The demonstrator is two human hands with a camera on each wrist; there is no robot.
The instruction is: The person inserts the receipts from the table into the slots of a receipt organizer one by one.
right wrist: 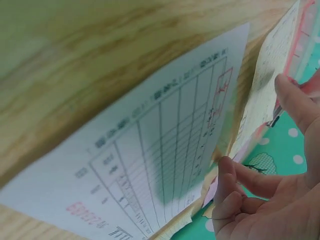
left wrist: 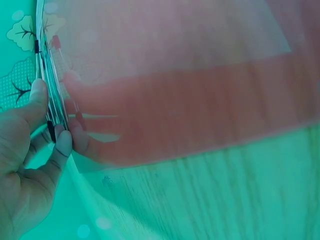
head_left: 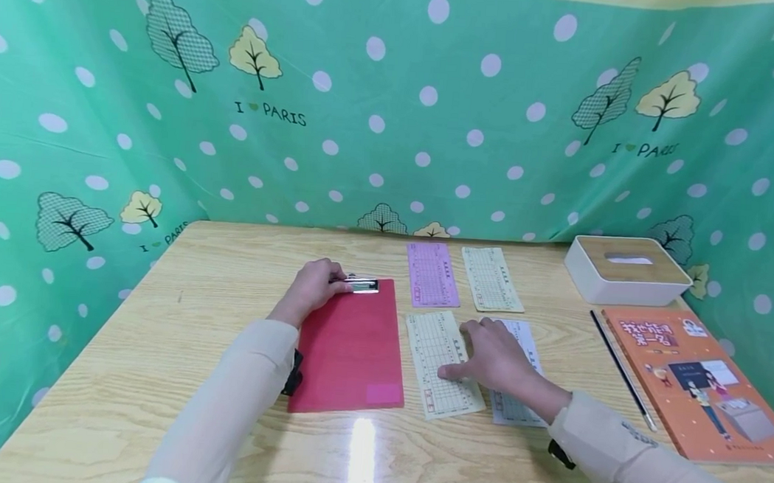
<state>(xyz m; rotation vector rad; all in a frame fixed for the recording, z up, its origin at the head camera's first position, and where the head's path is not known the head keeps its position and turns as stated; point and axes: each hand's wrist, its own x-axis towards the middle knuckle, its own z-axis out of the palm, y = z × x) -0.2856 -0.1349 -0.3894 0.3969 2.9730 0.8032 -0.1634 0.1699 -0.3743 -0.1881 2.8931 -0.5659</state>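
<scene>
My left hand (head_left: 313,290) pinches the metal clip (head_left: 362,285) at the top of a red clipboard (head_left: 351,350). In the left wrist view, fingers and thumb curl round that clip (left wrist: 56,95), and the translucent red sheet (left wrist: 200,110) stretches off to the right. My right hand (head_left: 493,355) hangs over a yellowish printed form (head_left: 438,355), thumb and fingers spread apart, the thumb overlapping it. Beneath that hand lies a bluish-white form (head_left: 516,412), partly covered. The right wrist view shows this form (right wrist: 165,120) close up, with the yellowish one (right wrist: 265,75) beyond.
Behind these lie a purple form (head_left: 433,274) and a pale green form (head_left: 491,279). A tissue box (head_left: 584,279) with a wooden lid stands at the back right. In front of it are a dark pencil (head_left: 621,370) and an orange book (head_left: 669,421). A green curtain (head_left: 392,160) backs the table.
</scene>
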